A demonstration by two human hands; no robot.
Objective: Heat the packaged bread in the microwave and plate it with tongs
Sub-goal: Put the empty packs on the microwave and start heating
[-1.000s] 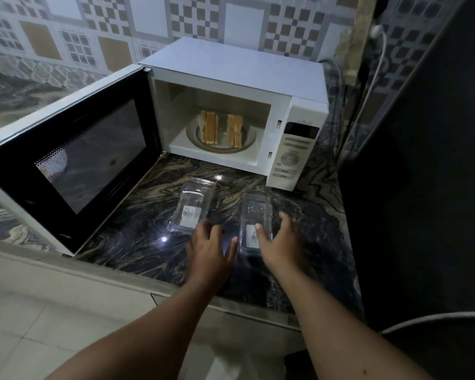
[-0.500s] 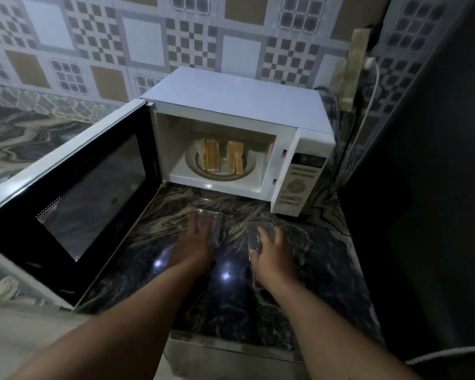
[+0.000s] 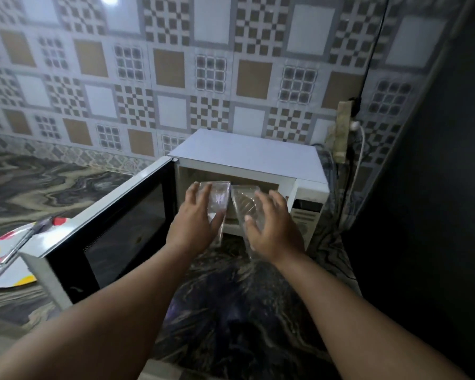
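Observation:
A white microwave [image 3: 247, 157] stands at the back of the dark marbled counter, its door [image 3: 115, 231] swung open to the left. My left hand [image 3: 196, 220] holds an empty clear plastic package [image 3: 218, 200] lifted in front of the oven cavity. My right hand [image 3: 272, 229] grips a second clear plastic package [image 3: 244, 204] beside it. Both packages and hands hide the bread inside the oven. A polka-dot plate [image 3: 11, 270] lies at the far left with metal tongs [image 3: 19, 245] resting across it.
The marbled counter [image 3: 244, 311] stretches toward me below the hands. A dark wall or appliance [image 3: 428, 215] fills the right side. A wall socket with a white cable [image 3: 357, 149] and a black cord sits right of the microwave. Patterned tiles cover the back wall.
Both hands have closed on the clear packages and lifted them off the counter up in front of the microwave opening. The view tilted upward, bringing the plate and tongs into sight.

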